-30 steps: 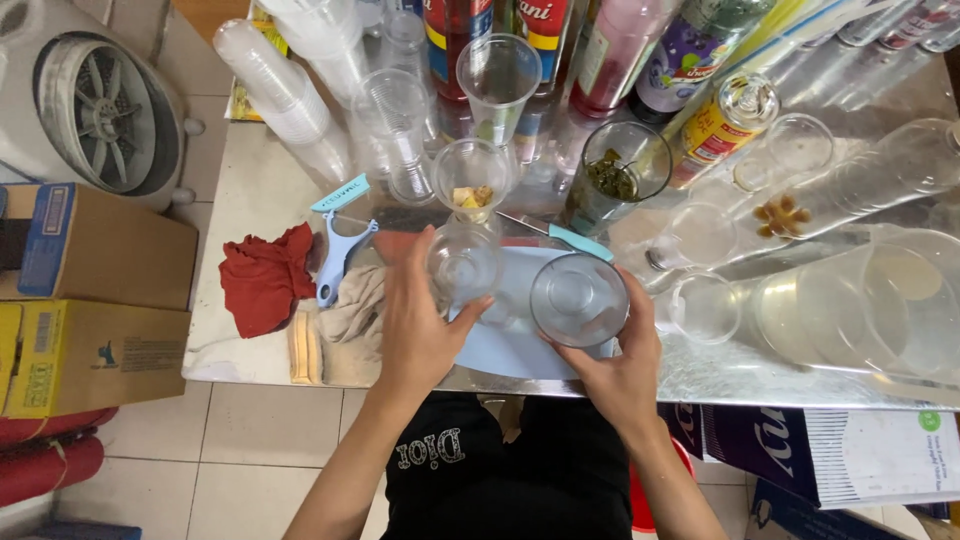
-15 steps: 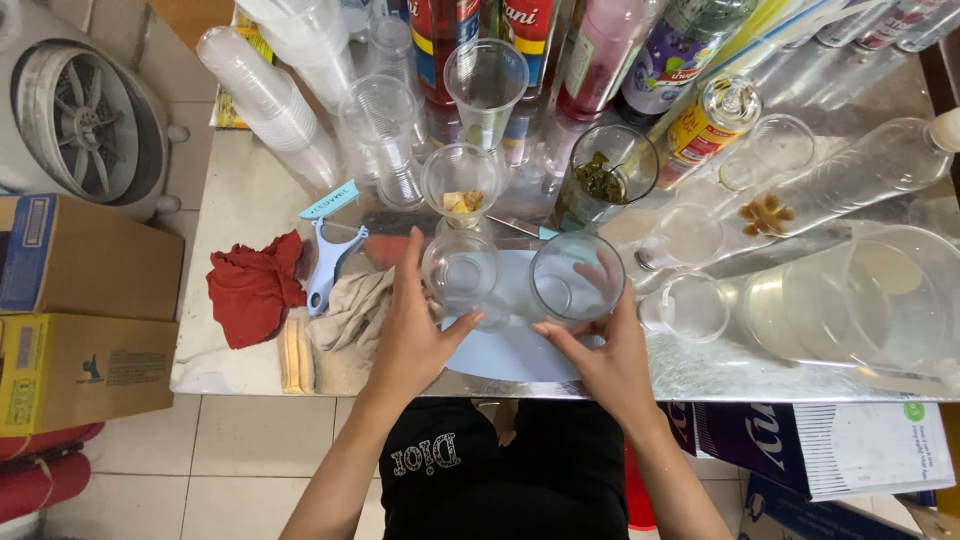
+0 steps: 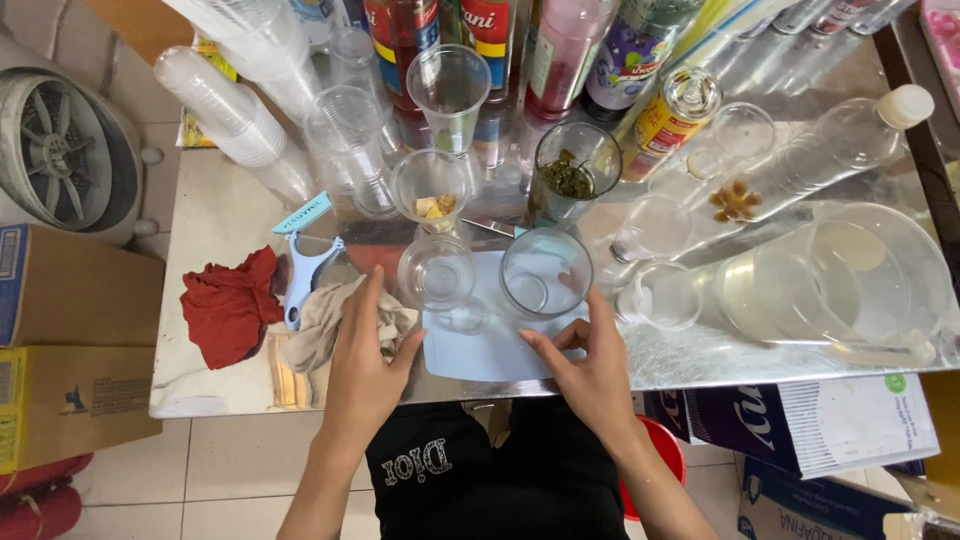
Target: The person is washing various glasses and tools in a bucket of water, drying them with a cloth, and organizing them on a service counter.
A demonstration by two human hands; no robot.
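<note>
On the shiny metal table [image 3: 700, 350], a pale blue rectangular cutting board [image 3: 490, 345] at the near edge carries two clear glasses [image 3: 545, 272]. The left hand [image 3: 365, 365] lies spread beside its left edge; the right hand [image 3: 590, 370], fingers loosely spread, rests on its right edge, holding nothing.

The surface [image 3: 690, 350] is shiny, reflective metal. The two cups [image 3: 436, 272] [image 3: 546, 274] are clear, glossy plastic on a smooth, matt pale-blue mat [image 3: 480, 345]. The red rag [image 3: 230, 305] is soft, crumpled cloth; the boxes [image 3: 75, 300] are matt cardboard.
</note>
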